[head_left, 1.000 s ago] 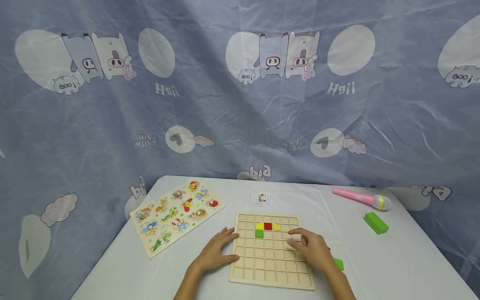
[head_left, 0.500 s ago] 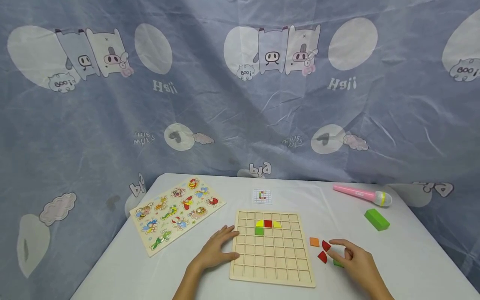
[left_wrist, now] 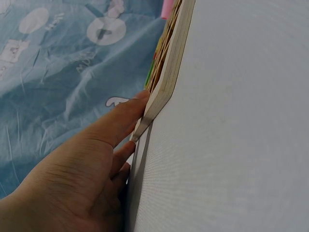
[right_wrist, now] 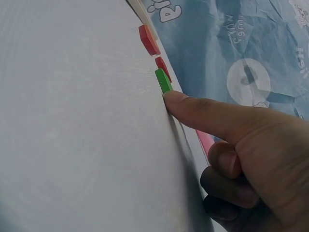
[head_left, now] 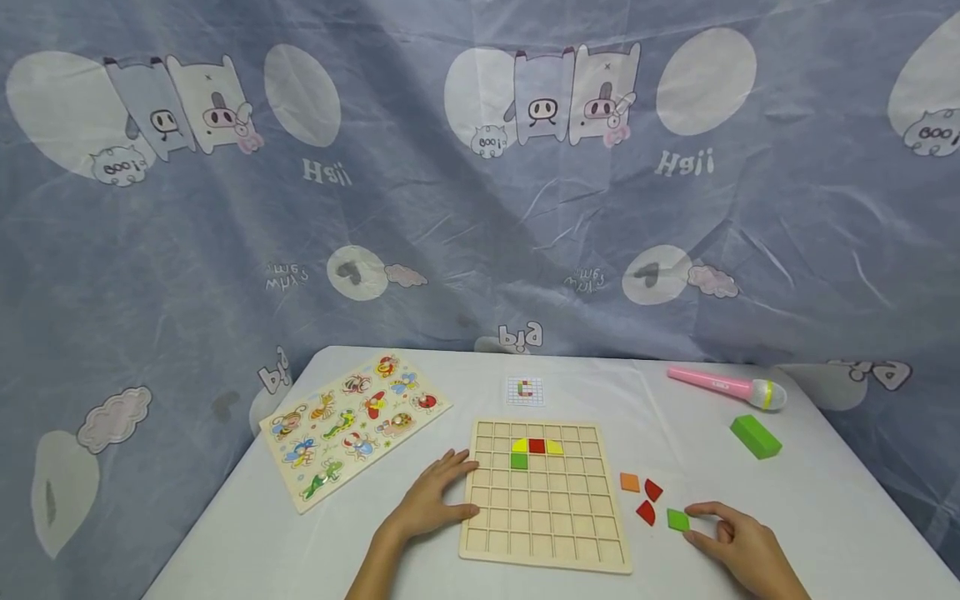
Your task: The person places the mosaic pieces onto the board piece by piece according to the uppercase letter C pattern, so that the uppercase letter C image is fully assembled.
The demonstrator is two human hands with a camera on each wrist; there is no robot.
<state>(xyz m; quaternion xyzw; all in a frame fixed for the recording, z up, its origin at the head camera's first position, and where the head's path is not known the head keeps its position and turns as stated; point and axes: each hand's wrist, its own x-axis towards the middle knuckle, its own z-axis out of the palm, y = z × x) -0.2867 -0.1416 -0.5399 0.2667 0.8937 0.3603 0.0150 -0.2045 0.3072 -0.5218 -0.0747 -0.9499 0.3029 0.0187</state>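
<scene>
The right hand point(head_left: 738, 546) pinches a loose green tile point(head_left: 678, 520) between thumb and index finger at its right side, on the white counter point(head_left: 825, 533). The left hand point(head_left: 431, 498) is spread wide, thumb and fingers against the left edge of a wooden grid board point(head_left: 543, 537); it grips nothing.

A narrow strip of counter separates the board's right edge from the nearest loose piece, an orange tile point(head_left: 629, 482). Two red quarter-circle tiles point(head_left: 653, 489) point(head_left: 646, 512) lie close by, between it and the pinched tile. Wider room stretches from there to a green block point(head_left: 756, 437) and a pink microphone point(head_left: 723, 387), whose head is near the counter's right edge. An insect puzzle board point(head_left: 352, 469) slants along the left edge, a gap away from the grid board. Toward the board's far side sit a red square point(head_left: 537, 446) between two yellow pieces point(head_left: 520, 447) point(head_left: 554, 448), with a green square point(head_left: 519, 460) under the left one.

A patterned card point(head_left: 525, 391) lies just beyond the board's far edge. The cloth point(head_left: 480, 217) behind reads "Haii" and "BOO!" upright, "pig" and "why me?" inverted. The microphone's small label is illegible.
</scene>
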